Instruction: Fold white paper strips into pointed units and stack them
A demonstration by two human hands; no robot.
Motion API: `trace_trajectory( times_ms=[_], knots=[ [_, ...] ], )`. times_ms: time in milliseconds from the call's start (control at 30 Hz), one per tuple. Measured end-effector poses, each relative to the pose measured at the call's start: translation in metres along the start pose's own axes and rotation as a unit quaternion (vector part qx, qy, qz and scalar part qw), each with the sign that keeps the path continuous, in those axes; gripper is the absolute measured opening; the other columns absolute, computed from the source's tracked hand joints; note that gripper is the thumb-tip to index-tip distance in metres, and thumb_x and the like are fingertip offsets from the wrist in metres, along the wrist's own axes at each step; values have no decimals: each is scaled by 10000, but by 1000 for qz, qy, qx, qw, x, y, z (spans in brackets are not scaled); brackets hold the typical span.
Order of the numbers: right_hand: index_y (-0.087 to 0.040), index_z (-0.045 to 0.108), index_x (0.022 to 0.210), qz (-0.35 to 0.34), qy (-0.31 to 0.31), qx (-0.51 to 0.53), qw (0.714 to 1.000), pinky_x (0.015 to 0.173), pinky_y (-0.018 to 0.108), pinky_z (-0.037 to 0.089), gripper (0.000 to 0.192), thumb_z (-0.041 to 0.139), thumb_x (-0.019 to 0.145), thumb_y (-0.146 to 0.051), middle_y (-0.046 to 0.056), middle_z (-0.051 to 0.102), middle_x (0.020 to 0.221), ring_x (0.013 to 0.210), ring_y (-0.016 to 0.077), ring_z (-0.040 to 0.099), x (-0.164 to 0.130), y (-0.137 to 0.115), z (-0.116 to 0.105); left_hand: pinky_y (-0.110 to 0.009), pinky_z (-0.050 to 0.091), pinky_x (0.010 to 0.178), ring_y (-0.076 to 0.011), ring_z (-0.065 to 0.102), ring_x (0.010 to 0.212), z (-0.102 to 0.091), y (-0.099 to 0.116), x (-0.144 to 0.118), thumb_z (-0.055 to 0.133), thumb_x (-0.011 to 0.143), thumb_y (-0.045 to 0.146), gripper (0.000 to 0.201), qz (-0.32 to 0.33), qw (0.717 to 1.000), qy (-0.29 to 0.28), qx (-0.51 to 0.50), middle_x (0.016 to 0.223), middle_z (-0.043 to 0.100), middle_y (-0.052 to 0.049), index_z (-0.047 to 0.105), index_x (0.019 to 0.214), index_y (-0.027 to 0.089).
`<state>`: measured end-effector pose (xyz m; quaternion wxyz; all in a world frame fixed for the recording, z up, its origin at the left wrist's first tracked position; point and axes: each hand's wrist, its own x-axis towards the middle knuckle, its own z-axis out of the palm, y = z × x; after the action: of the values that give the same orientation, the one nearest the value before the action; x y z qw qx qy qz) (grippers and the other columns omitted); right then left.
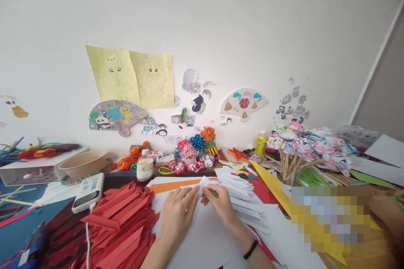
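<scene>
We've got both hands, left hand (178,212) and right hand (219,204), with fingers pinched narrow on a small white paper piece (203,183). The red strip pile (123,218) sits just left of it, so a stray elbow could probably scatter the lot.

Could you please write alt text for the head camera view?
Two bare hands, left hand and right hand, pinch a small folded white paper over a cluttered craft table. Folded red strips are piled on the left, white strips on the right, and paper flowers stand behind.
</scene>
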<state>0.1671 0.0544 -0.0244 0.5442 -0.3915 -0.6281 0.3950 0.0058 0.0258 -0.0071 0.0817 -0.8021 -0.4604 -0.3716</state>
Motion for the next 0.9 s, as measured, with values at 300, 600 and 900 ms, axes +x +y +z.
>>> trace_trajectory(
  times_ms=[300, 600, 900],
  knots=[
    [-167, 596, 630, -15, -85, -12, 996, 531, 235, 453, 358, 542, 837, -454, 14, 590, 577, 529, 146, 576, -11, -23, 8, -269, 445, 646, -183, 595, 742, -5, 1, 11, 492, 837, 449, 337, -228, 926, -7, -301, 903, 713, -50, 684, 932, 189],
    [-170, 606, 634, -21, -99, -11, 995, 533, 232, 453, 359, 522, 851, -443, 13, 588, 582, 530, 138, 561, -13, -22, 8, -245, 407, 599, -161, 540, 650, -5, 3, 10, 544, 788, 486, 358, -240, 914, 16, -327, 721, 688, -35, 690, 778, 159],
    [-172, 583, 608, -13, -109, -8, 994, 527, 230, 441, 365, 525, 847, -442, 8, 574, 567, 515, 131, 544, -14, -27, 8, -234, 401, 584, -149, 524, 624, -3, 3, 9, 556, 793, 451, 325, -233, 914, 30, -330, 687, 677, -26, 690, 747, 157]
  ],
)
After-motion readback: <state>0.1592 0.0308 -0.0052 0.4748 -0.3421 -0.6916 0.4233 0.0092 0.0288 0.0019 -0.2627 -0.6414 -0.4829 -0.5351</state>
